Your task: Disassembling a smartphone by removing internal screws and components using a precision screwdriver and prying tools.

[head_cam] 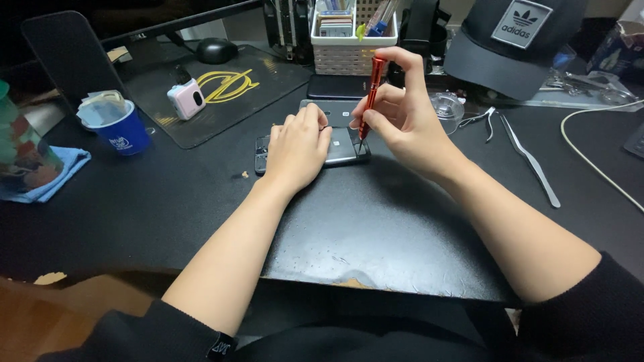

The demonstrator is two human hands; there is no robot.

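On the black table (376, 228), the left hand (295, 151) lies flat, palm down, pressing on a dark phone (342, 149) near the table's middle. The right hand (396, 110) pinches a red screwdriver (370, 100) upright between closed fingers, its tip on the phone's right end. Further off — metal tweezers (530, 161) to the right, a blue cup (121, 131) to the left, a white basket (352, 40) behind.

A dark opened phone (345, 151) lies flat on the black desk; a red screwdriver (371, 100) stands upright, tip on it.
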